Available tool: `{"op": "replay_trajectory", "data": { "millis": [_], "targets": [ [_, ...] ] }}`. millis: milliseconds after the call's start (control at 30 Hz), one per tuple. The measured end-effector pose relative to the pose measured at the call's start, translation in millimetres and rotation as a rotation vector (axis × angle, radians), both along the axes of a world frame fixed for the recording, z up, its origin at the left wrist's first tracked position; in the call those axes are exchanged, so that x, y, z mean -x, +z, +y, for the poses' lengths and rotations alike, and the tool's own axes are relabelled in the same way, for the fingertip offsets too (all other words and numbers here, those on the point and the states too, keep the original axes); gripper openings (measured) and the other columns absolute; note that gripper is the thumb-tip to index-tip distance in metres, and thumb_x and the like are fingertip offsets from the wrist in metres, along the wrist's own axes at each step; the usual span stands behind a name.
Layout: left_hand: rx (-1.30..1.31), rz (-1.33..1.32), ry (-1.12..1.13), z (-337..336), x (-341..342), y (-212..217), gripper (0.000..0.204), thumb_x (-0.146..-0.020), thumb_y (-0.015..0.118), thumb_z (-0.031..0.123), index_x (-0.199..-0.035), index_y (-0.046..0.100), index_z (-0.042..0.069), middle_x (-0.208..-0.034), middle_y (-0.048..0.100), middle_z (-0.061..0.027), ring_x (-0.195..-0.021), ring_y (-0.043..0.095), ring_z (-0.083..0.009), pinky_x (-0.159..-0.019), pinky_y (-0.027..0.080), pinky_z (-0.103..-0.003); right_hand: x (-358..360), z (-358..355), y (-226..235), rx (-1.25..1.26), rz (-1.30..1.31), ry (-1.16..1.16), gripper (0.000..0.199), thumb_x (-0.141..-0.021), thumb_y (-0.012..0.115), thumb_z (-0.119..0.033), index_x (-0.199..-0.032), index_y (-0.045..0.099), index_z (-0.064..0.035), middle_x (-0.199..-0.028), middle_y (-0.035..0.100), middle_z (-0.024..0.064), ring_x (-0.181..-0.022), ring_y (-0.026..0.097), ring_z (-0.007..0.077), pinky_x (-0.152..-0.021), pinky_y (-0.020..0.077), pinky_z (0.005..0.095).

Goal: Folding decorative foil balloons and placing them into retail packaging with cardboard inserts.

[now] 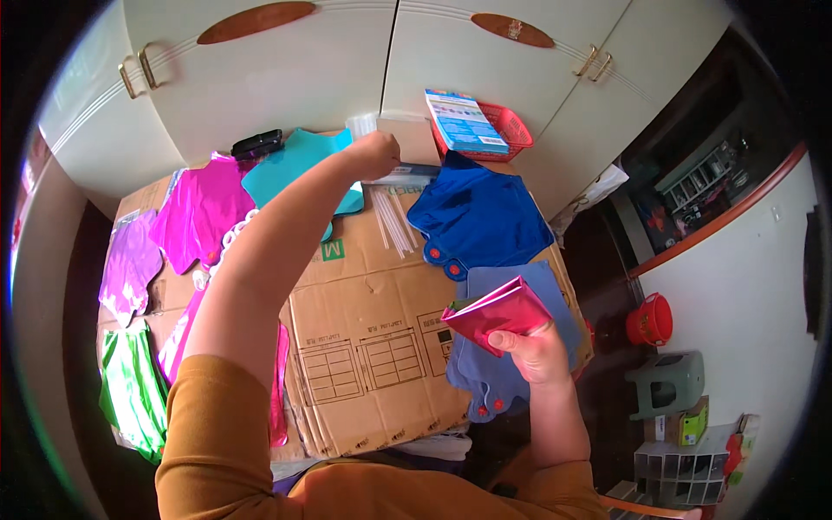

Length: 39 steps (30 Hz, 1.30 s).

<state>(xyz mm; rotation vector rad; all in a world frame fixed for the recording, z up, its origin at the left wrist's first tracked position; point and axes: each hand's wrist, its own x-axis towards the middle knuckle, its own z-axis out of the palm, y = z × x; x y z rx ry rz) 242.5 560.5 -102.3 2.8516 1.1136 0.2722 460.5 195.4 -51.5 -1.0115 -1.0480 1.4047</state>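
Pink foil [504, 315], likely light and slippery, best pinched across its faces, is held by the right hand [536, 351]. Grip of the left hand [377, 154] cannot be told.

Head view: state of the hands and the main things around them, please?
Right hand: gripping
Pink shiny piece: folded, held
Left hand: fingers curled, contents unclear
Dark blue shiny piece: spread out
White sticks: lying loose
Red basket: upright, partly covered by blue package
Cabinet doors: shut
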Motion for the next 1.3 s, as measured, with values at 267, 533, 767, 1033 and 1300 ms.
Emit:
{"op": "replay_trajectory", "data": {
  "millis": [267, 533, 767, 1033, 1300],
  "targets": [
    [0.551, -0.330, 0.200, -0.5, 21.1, 30.8, 0.024, -0.079, 0.071, 0.025, -0.086, 0.073, 0.002, -0.078, 0.069, -0.0118, -0.065, 0.064, -0.0172, -0.063, 0.053, -0.032, -4.0, -2.8, -2.3, -0.012, 0.019, -0.002, 0.033, -0.078, 0.072, 0.001, -0.110, 0.063, -0.0016, -0.103, 0.068, 0.0054, -0.095, 0.063, 0.0136, -0.085, 0.0481, 0.0284],
    [0.011, -0.431, 0.351, -21.8, 34.1, 77.5, 0.029, -0.077, 0.072, 0.029, -0.088, 0.072, 0.002, -0.083, 0.070, -0.0144, -0.075, 0.066, -0.0252, -0.072, 0.052, -0.036, 1.5, -3.6, 5.1, -0.071, 0.109, 0.025, 0.037, -0.077, 0.072, 0.002, -0.112, 0.062, -0.0014, -0.106, 0.068, 0.0075, -0.099, 0.063, 0.0176, -0.090, 0.0474, 0.0328],
    [-0.257, -0.423, -0.102, -288.5, 79.5, 114.5, 0.009, -0.076, 0.070, 0.008, -0.084, 0.067, 0.005, -0.086, 0.062, -0.0101, -0.082, 0.060, -0.0278, -0.074, 0.047, -0.039, 6.5, -14.1, 15.8, -0.219, 0.100, -0.075, 0.052, -0.074, 0.075, -0.004, -0.122, 0.054, -0.0001, -0.112, 0.065, 0.0090, -0.102, 0.062, 0.0221, -0.093, 0.0464, 0.0369],
    [0.005, -0.585, 0.158, -520.4, 127.0, 9.8, 0.021, -0.067, 0.073, 0.001, -0.087, 0.066, 0.006, -0.088, 0.060, -0.0062, -0.077, 0.055, -0.0252, -0.071, 0.043, -0.037, 89.9, -64.6, -18.6, 0.278, -0.240, 0.384, 0.015, -0.078, 0.074, -0.005, -0.092, 0.069, -0.0006, -0.083, 0.067, 0.0019, -0.072, 0.059, 0.0091, -0.065, 0.0476, 0.0245],
    [0.560, -1.109, 0.624, -589.7, 143.2, -89.1, 0.060, -0.073, 0.076, -0.001, -0.125, 0.047, 0.004, -0.103, 0.057, -0.0077, -0.089, 0.055, -0.0167, -0.077, 0.048, -0.029, 116.0, -103.9, -32.0, 0.311, -0.498, 0.502, 0.011, -0.079, 0.073, -0.007, -0.087, 0.070, -0.0007, -0.074, 0.065, -0.0008, -0.061, 0.053, 0.0047, -0.052, 0.0404, 0.0222]
  ]
}}
